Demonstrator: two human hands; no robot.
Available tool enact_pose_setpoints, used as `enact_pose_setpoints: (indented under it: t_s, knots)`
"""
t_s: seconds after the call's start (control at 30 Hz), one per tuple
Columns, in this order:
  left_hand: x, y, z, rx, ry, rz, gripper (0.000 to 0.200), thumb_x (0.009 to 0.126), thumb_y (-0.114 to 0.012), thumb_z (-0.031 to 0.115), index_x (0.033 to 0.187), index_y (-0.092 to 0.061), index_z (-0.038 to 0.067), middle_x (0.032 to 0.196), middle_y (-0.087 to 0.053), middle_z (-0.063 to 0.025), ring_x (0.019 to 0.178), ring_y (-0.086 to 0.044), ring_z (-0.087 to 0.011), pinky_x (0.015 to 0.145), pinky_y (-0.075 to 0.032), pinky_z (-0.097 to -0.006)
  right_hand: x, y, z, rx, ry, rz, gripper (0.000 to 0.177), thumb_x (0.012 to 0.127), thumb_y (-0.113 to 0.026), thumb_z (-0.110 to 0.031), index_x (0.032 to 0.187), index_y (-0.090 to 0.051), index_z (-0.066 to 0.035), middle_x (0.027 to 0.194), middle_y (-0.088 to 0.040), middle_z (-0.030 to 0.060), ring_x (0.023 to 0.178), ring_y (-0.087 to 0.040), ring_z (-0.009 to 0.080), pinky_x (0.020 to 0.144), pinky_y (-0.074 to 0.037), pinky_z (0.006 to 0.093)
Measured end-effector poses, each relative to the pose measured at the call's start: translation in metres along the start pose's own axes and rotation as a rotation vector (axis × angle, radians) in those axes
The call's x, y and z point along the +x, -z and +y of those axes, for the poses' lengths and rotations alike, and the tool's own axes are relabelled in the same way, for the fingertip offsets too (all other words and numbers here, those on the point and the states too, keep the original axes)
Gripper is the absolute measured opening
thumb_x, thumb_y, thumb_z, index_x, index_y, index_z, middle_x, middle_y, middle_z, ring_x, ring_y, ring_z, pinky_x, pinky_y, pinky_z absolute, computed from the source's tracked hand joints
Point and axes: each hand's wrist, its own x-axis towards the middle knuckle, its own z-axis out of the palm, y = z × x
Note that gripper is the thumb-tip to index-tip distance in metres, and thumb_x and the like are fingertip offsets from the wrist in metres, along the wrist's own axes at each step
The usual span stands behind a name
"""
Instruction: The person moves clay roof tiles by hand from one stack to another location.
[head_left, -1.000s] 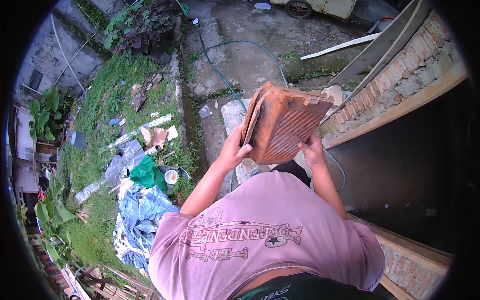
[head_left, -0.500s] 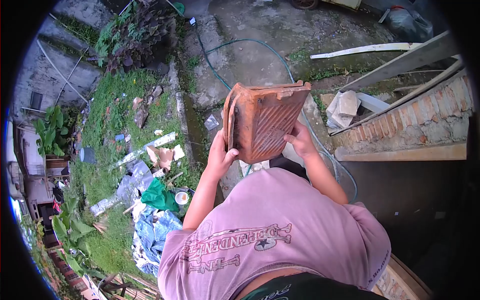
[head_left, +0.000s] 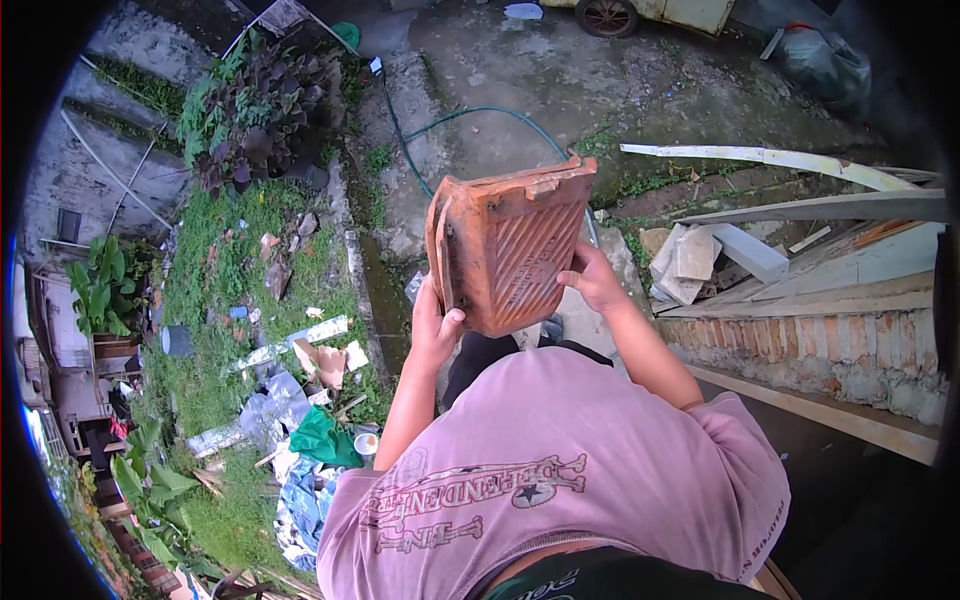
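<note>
A stack of orange-brown clay roof tiles (head_left: 525,250) is held up in front of my chest, with diagonal ribs on the face in view. My left hand (head_left: 436,322) grips the stack's left edge, its thumb near the lower corner. On the opposite edge, my right hand (head_left: 594,280) holds on with the thumb over the ribbed face. The fingers behind the tiles are hidden. Dark smudges mark the left side of the stack, where more than one tile edge shows.
A brick wall edge (head_left: 780,338) with wooden boards runs along the right. Broken pale blocks (head_left: 690,255) lie beside it. A green hose (head_left: 480,110) crosses the concrete. Weeds and litter with a green bag (head_left: 325,437) cover the left. A cart wheel (head_left: 606,15) stands at the top.
The tiles and both hands have shifted slightly left in view, and the ribbed face is turned more toward me. The view has moved, showing more of the cart and boards.
</note>
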Motion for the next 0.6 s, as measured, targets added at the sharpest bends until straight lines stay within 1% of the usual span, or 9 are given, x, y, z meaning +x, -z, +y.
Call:
enact_pose_setpoints:
  t_s: [0.07, 0.13, 0.17, 0.23, 0.27, 0.37, 0.5, 0.6]
  knots:
    - [0.021, -0.004, -0.003, 0.014, 0.005, -0.035, 0.099, 0.085, -0.053, 0.077, 0.141, -0.043, -0.005, 0.129, -0.056, -0.0204, 0.121, -0.053, -0.034, 0.104, -0.039, -0.0424, 0.012, 0.016, 0.002, -0.015, 0.007, 0.003, 0.086, 0.076, -0.087, -0.032, 0.143, -0.044, 0.002, 0.133, -0.058, 0.0089, 0.123, -0.055, 0.0195, 0.106, -0.043, 0.0362]
    - [0.042, -0.006, 0.0, 0.025, 0.016, -0.107, 0.099, 0.085, -0.054, 0.075, 0.143, -0.042, -0.004, 0.132, -0.054, -0.0218, 0.125, -0.051, -0.0362, 0.107, -0.037, -0.0433, 0.016, 0.022, 0.004, 0.004, -0.008, 0.071, 0.086, 0.076, -0.086, -0.032, 0.143, -0.044, 0.002, 0.135, -0.057, 0.0099, 0.124, -0.054, 0.0202, 0.107, -0.042, 0.0366]
    - [0.05, -0.009, -0.004, 0.023, 0.018, -0.113, 0.099, 0.085, -0.054, 0.075, 0.143, -0.042, -0.004, 0.132, -0.054, -0.0218, 0.125, -0.051, -0.0362, 0.107, -0.037, -0.0433, 0.017, 0.025, 0.005, 0.005, -0.011, 0.078, 0.086, 0.076, -0.086, -0.032, 0.143, -0.044, 0.002, 0.135, -0.057, 0.0099, 0.124, -0.054, 0.0202, 0.107, -0.042, 0.0366]
    - [0.07, -0.015, -0.013, 0.009, 0.002, -0.153, 0.099, 0.085, -0.056, 0.074, 0.143, -0.041, -0.004, 0.131, -0.054, -0.0222, 0.125, -0.051, -0.037, 0.107, -0.037, -0.0431, 0.024, 0.031, 0.008, 0.028, 0.012, 0.16, 0.085, 0.077, -0.086, -0.031, 0.143, -0.044, 0.002, 0.135, -0.057, 0.0105, 0.125, -0.054, 0.021, 0.108, -0.041, 0.0371]
    - [0.079, -0.017, -0.016, -0.015, 0.024, -0.183, 0.101, 0.084, -0.058, 0.074, 0.144, -0.04, -0.004, 0.132, -0.054, -0.0227, 0.125, -0.051, -0.0374, 0.107, -0.037, -0.0433, 0.028, 0.036, 0.009, 0.026, 0.01, 0.169, 0.085, 0.077, -0.086, -0.031, 0.143, -0.044, 0.002, 0.135, -0.057, 0.0105, 0.125, -0.054, 0.021, 0.108, -0.041, 0.0371]
    - [0.109, -0.024, -0.022, 0.015, 0.005, -0.194, 0.102, 0.082, -0.059, 0.074, 0.145, -0.038, -0.004, 0.132, -0.054, -0.0229, 0.125, -0.051, -0.0371, 0.107, -0.038, -0.0429, 0.044, 0.053, 0.013, 0.021, -0.045, 0.19, 0.084, 0.078, -0.086, -0.03, 0.143, -0.044, 0.002, 0.136, -0.057, 0.0112, 0.125, -0.054, 0.0215, 0.108, -0.041, 0.0377]
    - [0.155, -0.025, -0.052, 0.027, -0.038, -0.208, 0.102, 0.082, -0.06, 0.073, 0.146, -0.038, -0.004, 0.13, -0.054, -0.0232, 0.124, -0.052, -0.0383, 0.105, -0.039, -0.0438, 0.086, 0.069, 0.011, -0.002, -0.086, 0.198, 0.081, 0.077, -0.086, -0.028, 0.141, -0.047, 0.003, 0.134, -0.058, 0.0105, 0.124, -0.054, 0.0212, 0.107, -0.042, 0.037]
    - [0.198, -0.019, -0.068, 0.021, -0.027, -0.229, 0.102, 0.081, -0.06, 0.073, 0.145, -0.039, -0.004, 0.128, -0.054, -0.0232, 0.122, -0.053, -0.0385, 0.104, -0.04, -0.0443, 0.13, 0.084, 0.017, -0.008, -0.103, 0.2, 0.08, 0.076, -0.087, -0.026, 0.139, -0.049, 0.002, 0.132, -0.059, 0.0096, 0.122, -0.056, 0.0207, 0.105, -0.043, 0.0361]
